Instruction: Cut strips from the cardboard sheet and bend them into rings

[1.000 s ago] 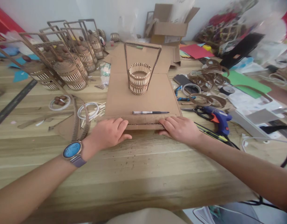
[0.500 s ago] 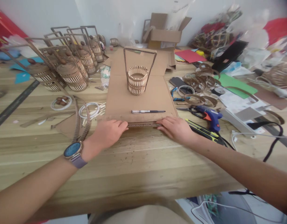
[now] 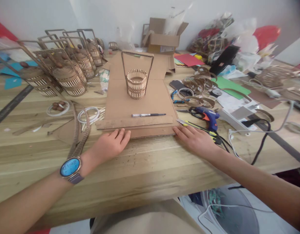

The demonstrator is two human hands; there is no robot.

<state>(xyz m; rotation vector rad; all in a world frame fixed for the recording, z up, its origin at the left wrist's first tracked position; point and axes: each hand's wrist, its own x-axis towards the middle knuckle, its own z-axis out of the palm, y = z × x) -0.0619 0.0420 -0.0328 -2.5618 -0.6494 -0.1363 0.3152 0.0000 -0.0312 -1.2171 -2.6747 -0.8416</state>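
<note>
Evenly pressing should steady the flat brown cardboard [image 3: 153,132] on the pale wooden worktop [image 3: 125,185]; my left grip [image 3: 113,142] and right grip [image 3: 195,139], outstretched, touch its near edge; whether they pinch, I cannot tell.

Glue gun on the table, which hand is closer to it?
Right. The right hand lies on the near side of the glue gun, slightly left; the left hand is much farther left.
</note>
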